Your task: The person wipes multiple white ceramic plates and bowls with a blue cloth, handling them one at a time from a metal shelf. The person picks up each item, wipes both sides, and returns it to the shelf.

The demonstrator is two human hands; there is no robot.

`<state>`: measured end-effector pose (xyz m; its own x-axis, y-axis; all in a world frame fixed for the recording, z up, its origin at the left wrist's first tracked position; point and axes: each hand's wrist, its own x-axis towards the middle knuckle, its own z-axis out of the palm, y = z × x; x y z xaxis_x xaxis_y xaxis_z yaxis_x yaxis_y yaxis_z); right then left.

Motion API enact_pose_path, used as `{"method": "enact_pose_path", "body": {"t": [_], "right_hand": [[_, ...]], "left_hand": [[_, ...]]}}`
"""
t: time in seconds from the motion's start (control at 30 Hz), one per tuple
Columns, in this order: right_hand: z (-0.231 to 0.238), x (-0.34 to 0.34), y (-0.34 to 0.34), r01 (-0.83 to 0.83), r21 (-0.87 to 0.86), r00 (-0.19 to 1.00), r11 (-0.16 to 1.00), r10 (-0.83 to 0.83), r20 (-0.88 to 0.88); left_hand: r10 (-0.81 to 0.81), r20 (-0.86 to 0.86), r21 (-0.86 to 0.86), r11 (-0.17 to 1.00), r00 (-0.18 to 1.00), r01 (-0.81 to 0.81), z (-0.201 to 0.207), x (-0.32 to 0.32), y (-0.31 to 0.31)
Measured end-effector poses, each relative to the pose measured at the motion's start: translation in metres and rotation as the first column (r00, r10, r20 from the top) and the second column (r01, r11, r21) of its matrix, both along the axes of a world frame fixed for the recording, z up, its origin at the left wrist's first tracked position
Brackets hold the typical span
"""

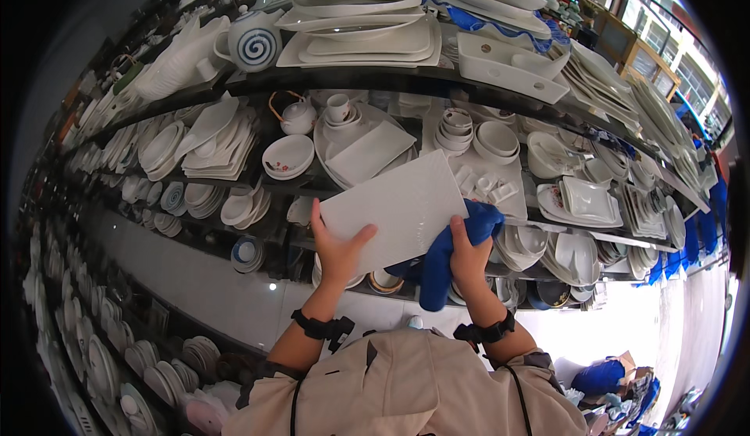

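A white rectangular plate (398, 209) with a finely ridged surface is held up in front of the shelves, tilted so its right side sits higher. My left hand (337, 241) grips its left end, thumb on the face and fingers behind. At the other end my right hand (469, 258) has its thumb on the plate's edge, with a blue cloth (439, 268) bunched in the same hand. The cloth hangs below the plate and partly covers its lower right corner. The fingers behind the plate are hidden.
Beyond the plate, shelves carry stacked white dishes (359, 41), a teapot with a blue spiral (256, 41), bowls (497, 141) and a platter stack (582, 201). More plates (168, 381) fill a rack at lower left. A pale tiled floor (211, 299) runs between.
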<state>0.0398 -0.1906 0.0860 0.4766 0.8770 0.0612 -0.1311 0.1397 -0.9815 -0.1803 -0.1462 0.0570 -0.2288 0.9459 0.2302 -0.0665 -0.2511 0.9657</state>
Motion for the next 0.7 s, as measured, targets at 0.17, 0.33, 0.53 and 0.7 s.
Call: {"method": "enact_pose_path", "body": {"t": [0.17,0.33,0.53,0.7], "right_hand": [[0.005,0.036,0.037,-0.013,0.007,0.901,1.000,0.009,0.434],[0.005,0.036,0.054,-0.184,0.050,0.962,0.982,0.190,-0.194],[-0.018,0.016,0.065,-0.590,-0.080,0.775,0.804,0.536,-0.335],[-0.046,-0.003,0.104,-0.498,-0.174,0.854,0.849,0.446,-0.268]], "left_hand": [[0.030,-0.078,-0.030,0.999,0.997,-0.033,0.017,0.020,0.019],[0.078,-0.086,-0.205,0.974,0.993,-0.094,0.011,0.029,0.039],[0.240,0.004,-0.203,0.951,0.971,-0.235,-0.001,0.042,0.063],[0.265,-0.154,-0.113,0.952,0.952,-0.283,-0.039,0.037,0.082]]}}
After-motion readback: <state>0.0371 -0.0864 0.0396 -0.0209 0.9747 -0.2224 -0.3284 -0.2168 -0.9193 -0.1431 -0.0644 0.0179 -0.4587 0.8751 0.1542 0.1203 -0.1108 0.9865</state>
